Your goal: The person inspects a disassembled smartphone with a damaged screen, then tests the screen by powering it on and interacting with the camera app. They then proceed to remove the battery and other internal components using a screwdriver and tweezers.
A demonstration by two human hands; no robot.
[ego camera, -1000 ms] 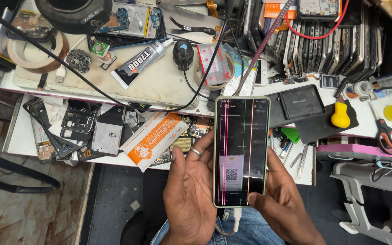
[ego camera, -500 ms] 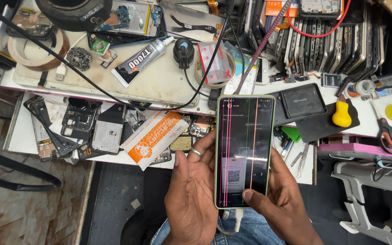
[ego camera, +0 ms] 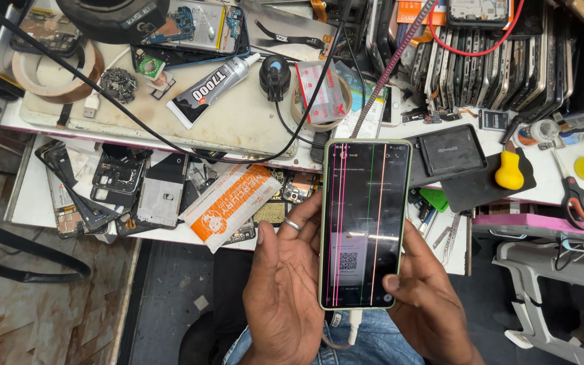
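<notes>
A smartphone with a pale green case is held upright in front of me, its lit screen crossed by pink and green vertical lines. My left hand cradles its left edge with fingers behind it; a ring sits on one finger. My right hand grips the right edge, thumb resting on the lower right corner of the screen. A white cable is plugged into the phone's bottom end.
The cluttered workbench holds a glue tube, an orange-and-white packet, several dismantled phone parts, tape rolls, a yellow-handled tool and red-handled scissors. Upright phone screens line the back.
The phone and both hands have shifted slightly right and down in the view. The grip is unchanged.
</notes>
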